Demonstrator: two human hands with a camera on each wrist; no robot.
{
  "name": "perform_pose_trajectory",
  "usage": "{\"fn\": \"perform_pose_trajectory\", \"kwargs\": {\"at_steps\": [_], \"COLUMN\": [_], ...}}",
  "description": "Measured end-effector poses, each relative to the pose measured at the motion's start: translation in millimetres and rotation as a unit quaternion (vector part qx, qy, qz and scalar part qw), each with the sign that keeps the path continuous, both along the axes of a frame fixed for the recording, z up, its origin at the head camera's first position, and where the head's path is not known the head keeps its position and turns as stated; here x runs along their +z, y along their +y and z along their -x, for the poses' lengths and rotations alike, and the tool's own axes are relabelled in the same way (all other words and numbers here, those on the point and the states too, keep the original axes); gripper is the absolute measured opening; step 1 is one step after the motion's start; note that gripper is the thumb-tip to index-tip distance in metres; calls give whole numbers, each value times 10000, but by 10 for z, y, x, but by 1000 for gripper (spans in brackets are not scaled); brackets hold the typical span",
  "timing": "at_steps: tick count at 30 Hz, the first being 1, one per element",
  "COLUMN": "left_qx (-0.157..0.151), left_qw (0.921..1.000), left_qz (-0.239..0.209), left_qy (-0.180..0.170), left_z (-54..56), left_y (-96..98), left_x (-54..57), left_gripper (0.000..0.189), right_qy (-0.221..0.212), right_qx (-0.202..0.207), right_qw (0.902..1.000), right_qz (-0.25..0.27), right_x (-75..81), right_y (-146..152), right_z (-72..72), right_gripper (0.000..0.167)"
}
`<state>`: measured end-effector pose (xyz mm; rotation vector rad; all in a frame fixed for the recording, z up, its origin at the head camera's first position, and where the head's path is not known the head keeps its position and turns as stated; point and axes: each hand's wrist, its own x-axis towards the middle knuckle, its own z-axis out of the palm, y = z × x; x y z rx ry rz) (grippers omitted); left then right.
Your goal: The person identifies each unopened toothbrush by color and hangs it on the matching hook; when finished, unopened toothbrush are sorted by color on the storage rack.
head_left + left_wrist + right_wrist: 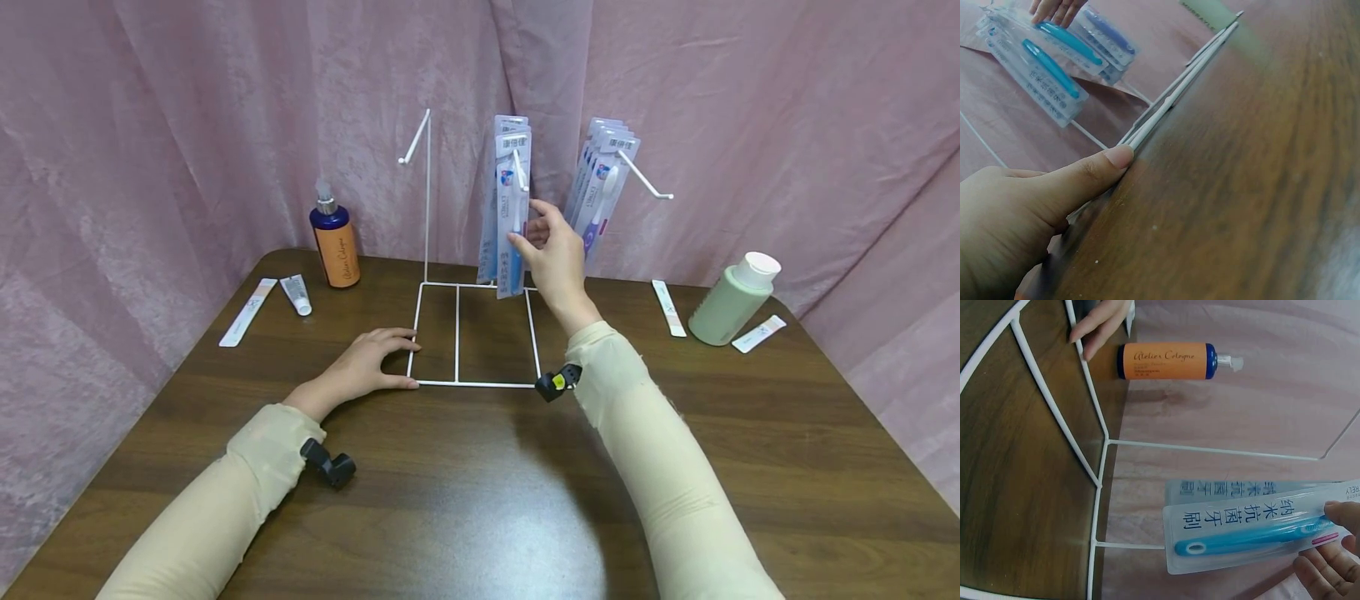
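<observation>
My right hand [558, 258] pinches the lower half of a packaged toothbrush [508, 271] with a blue handle. Its top hangs at the white middle hook [520, 171], in front of more blue-handled packs. In the right wrist view, the thumb lies on the front of the clear pack [1254, 528] and the fingers are behind it. My left hand [363, 362] rests at the left side of the white wire rack's base [457, 333], thumb and fingers spread. The left wrist view shows the thumb [1094, 175] touching the wire near a corner; the other fingers are mostly hidden.
Purple-handled toothbrush packs [600, 187] hang on the right hook; the left hook [415, 137] is bare. A blue pump bottle [337, 246] and small tube [296, 294] stand left, a green bottle [731, 304] right. Slim sachets [247, 312] lie on both sides. A pink curtain hangs behind.
</observation>
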<state>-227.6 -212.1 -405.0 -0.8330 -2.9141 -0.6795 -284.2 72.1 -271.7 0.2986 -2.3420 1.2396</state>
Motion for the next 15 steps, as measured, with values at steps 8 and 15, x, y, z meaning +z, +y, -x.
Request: {"fn": "perform_pose_trajectory", "kwargs": {"at_steps": [8, 15], "left_qx": [-6, -12], "left_qw": [10000, 10000], "left_qz": [-7, -64], "left_qy": [-46, -40], "left_z": [9, 2], "left_y": [15, 6], "left_x": [15, -1], "left_gripper": [62, 62], "right_qy": [100, 25], "right_qx": [221, 367], "right_qw": [9996, 9985], "right_qz": [-127, -417], "right_x": [35, 94], "right_y": [70, 155], "right_z": [21, -19], "right_gripper": [52, 51]}}
